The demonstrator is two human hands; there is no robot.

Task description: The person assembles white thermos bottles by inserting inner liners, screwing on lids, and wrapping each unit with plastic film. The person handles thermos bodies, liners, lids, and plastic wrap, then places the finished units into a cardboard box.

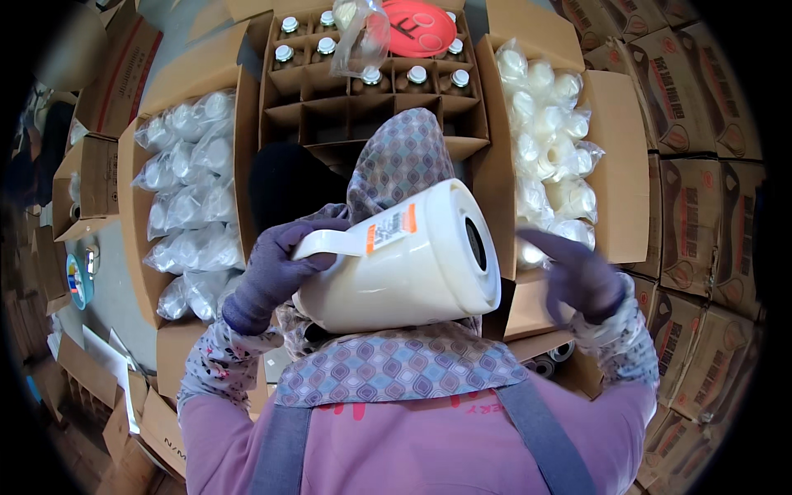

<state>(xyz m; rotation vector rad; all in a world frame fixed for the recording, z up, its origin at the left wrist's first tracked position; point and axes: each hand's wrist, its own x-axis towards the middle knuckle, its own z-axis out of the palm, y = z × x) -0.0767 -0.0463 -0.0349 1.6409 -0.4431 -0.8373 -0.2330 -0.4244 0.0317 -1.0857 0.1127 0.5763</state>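
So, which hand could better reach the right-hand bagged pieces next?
Probably the right hand: it looks empty, beside those bagged pieces, while the left hand holds the jug by its handle.

light: bright centre, dim rim | blur: right hand (582, 277) | edges: bent, black

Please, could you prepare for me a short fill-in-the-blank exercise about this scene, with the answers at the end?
The left hand grips the white jug by its ____.
The right hand wears a greyish-purple ____.
The bottles in the divided carton have white ____.
The round disc at the carton's far end is ____.

Missing words: handle; glove; caps; red.
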